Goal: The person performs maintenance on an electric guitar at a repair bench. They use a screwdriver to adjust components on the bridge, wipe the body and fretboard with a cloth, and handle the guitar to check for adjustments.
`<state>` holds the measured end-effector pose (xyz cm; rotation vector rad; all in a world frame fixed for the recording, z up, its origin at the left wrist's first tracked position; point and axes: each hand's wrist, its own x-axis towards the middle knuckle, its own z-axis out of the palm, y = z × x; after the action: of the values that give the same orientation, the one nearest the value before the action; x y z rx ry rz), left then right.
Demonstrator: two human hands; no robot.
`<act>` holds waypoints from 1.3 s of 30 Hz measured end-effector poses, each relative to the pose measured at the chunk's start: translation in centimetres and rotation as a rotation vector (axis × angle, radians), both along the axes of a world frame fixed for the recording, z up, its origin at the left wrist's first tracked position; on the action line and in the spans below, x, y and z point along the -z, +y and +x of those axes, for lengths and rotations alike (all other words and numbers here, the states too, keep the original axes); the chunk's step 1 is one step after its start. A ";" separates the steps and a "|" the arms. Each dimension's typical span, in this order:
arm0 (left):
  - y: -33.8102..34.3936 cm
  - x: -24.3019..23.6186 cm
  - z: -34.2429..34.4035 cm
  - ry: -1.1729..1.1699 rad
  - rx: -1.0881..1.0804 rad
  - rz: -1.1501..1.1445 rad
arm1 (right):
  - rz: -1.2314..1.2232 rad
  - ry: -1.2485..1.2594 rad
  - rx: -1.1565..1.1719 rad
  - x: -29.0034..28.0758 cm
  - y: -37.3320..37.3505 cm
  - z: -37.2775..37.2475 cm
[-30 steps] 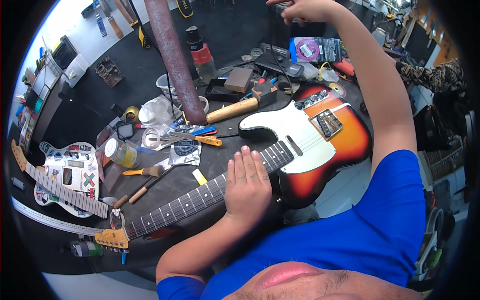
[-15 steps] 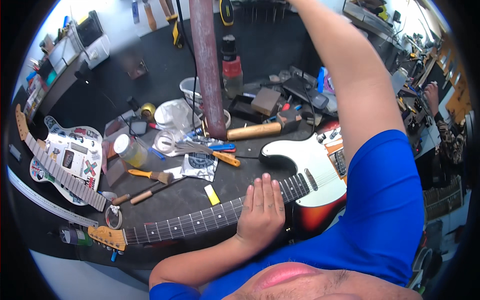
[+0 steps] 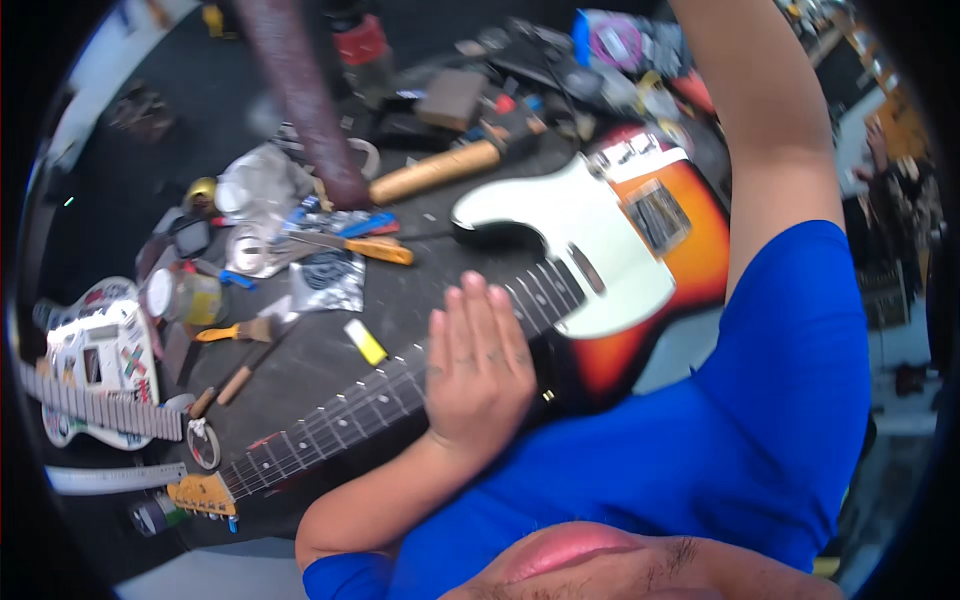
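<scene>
Right arm (image 3: 775,130) shifted off the bridge (image 3: 657,217), its grip unseen, the guitar neck (image 3: 337,423), slanting far-right, is crossed by the flat left hand (image 3: 478,375), fingers together.

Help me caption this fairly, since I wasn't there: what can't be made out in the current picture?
Right hand: cut off by the head view's top edge.
Part of the sunburst guitar's fretboard: hidden in the head view by the left hand.
Headstock end of the white stickered guitar: lost in the head view's dark left rim.
Red-banded bottle: blurred in the head view, top cut off by the upper edge.
</scene>
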<state>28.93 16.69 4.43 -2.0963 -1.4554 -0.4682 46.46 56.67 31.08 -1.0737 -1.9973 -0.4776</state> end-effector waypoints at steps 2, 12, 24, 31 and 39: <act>0.3 -0.4 0.6 0.007 0.014 -0.009 | -0.022 0.074 -0.042 1.3 -8.6 5.0; -0.3 0.1 1.4 0.121 -0.038 -0.081 | -0.346 0.885 -0.215 19.8 -26.3 18.1; -0.2 -0.3 2.3 0.155 -0.066 -0.032 | -0.256 0.806 -0.138 21.5 -24.8 18.0; -0.2 0.0 2.0 0.130 -0.052 -0.031 | -0.284 0.852 -0.159 21.5 -24.5 17.1; -0.3 -0.1 1.9 0.140 -0.063 -0.044 | -0.288 0.807 -0.131 21.8 -24.2 17.1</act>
<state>30.83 16.42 4.52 -2.0663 -1.4574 -0.2622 63.61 32.44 9.31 -1.0667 -1.4077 0.2993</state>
